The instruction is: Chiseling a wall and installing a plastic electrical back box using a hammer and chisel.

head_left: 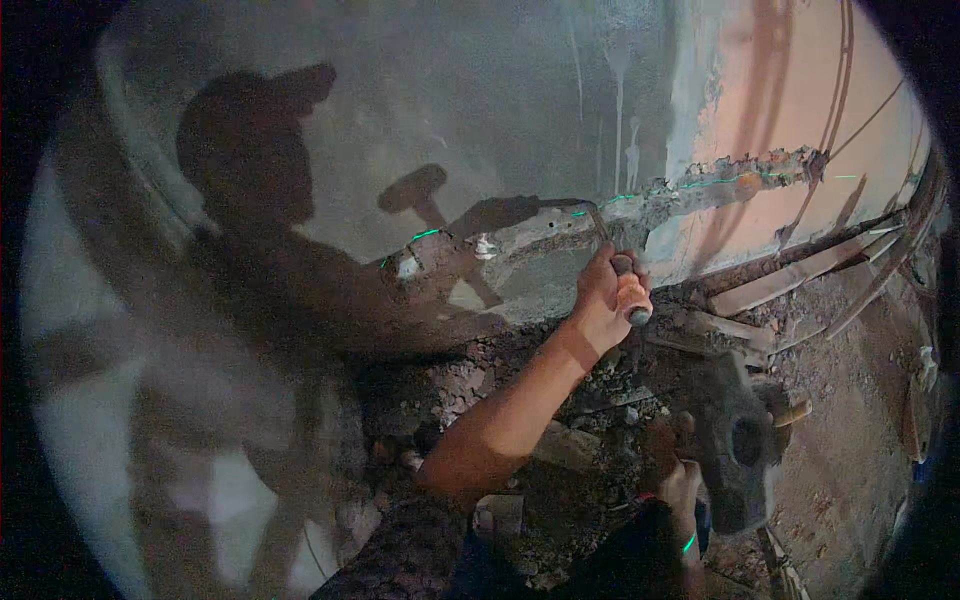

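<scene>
Grey-and-pink wall (500, 110), ragged groove (705, 196) running from centre toward upper right. Left hand (597, 303), mid-frame, clenched around chisel (624, 266), tip at groove. Right hand (682, 478), lower right, grasps hammer (735, 450), blurred, over rubble (830, 480).

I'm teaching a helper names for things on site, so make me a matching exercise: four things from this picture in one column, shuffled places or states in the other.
Column 1
1. Chisel
2. Hammer
3. Shadow of a person in a cap
4. Rough groove

Column 2
A. Chipped into the wall, with a broken green line along it
B. Gripped by the left hand
C. Cast at the picture's left
D. Blurred, in the right hand

Pairs: 1-B, 2-D, 3-C, 4-A
</scene>
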Demonstrator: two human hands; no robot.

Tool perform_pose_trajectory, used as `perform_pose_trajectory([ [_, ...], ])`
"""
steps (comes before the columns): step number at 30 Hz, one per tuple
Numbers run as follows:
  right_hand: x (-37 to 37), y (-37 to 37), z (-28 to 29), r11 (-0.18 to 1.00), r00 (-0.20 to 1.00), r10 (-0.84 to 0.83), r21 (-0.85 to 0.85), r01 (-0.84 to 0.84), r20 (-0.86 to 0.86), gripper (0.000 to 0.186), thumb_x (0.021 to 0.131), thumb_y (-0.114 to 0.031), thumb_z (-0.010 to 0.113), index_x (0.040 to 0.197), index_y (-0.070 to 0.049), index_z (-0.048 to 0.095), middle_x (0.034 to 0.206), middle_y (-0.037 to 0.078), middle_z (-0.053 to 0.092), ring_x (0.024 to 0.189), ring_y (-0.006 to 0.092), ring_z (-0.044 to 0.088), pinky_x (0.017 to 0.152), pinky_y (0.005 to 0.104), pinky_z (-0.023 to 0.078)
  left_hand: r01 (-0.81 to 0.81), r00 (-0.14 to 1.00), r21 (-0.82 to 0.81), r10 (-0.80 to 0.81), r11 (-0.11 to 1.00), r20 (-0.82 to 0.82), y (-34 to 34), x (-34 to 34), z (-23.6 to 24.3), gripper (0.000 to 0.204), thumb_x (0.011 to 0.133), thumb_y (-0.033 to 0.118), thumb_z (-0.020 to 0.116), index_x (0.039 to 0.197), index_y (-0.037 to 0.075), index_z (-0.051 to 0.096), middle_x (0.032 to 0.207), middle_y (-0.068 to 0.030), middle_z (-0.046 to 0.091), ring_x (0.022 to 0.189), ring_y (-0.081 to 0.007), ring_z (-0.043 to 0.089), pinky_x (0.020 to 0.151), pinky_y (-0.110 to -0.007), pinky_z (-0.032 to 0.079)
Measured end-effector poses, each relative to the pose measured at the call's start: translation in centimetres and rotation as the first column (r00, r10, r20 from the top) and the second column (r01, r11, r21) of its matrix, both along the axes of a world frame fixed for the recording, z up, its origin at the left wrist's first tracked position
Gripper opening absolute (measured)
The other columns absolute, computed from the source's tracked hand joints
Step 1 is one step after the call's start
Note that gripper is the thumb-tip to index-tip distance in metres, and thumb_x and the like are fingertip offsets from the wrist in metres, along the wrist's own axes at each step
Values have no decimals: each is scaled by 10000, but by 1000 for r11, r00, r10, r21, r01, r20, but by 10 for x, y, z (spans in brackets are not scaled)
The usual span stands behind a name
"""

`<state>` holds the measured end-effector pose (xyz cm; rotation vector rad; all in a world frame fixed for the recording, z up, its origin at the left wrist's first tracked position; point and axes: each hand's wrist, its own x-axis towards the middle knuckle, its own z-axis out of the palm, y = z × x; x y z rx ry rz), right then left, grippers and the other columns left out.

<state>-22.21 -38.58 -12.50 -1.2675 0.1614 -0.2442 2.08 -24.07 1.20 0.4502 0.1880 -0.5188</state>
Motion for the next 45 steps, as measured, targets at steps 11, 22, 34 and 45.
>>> perform_pose_trajectory([
  [11, 25, -6, 35, 974, 982, -84, -194, 117, 170, 323, 1016, -254, 542, 1197, 13, 550, 1023, 115, 648, 888, 201, 601, 770, 344, 488, -197, 980, 90, 194, 976, 48, -24, -8, 14, 341, 1029, 417, 437, 929, 108, 542, 718, -57, 569, 622, -231, 594, 539, -363, 512],
  [22, 53, 8, 29, 999, 1000, -22, -34, 22, 0, 231, 968, -220, 627, 1015, -17, 525, 857, 32, 535, 755, 130, 486, 648, 301, 425, -54, 998, -74, 55, 996, 7, -5, 11, 27, 263, 1009, 301, 455, 862, 100, 542, 724, -81, 586, 654, -230, 594, 510, -348, 482],
  [34, 53, 5, 32, 985, 995, 37, -163, -52, -94, 270, 975, -108, 593, 1189, 41, 522, 1059, 85, 593, 928, 175, 554, 846, 288, 448, -106, 994, -110, 102, 988, -43, -1, 26, 8, 217, 968, 249, 513, 830, 83, 534, 738, -65, 556, 640, -198, 561, 573, -310, 492],
  [45, 47, -4, -68, 876, 982, 44, 479, 51, -185, 199, 1018, -131, 477, 1137, 12, 547, 1112, 87, 584, 843, 160, 521, 807, 331, 472, 89, 994, 150, -79, 985, -69, 15, 8, -59, 297, 960, 379, 596, 939, 85, 558, 735, -69, 584, 670, -239, 609, 565, -382, 515],
])
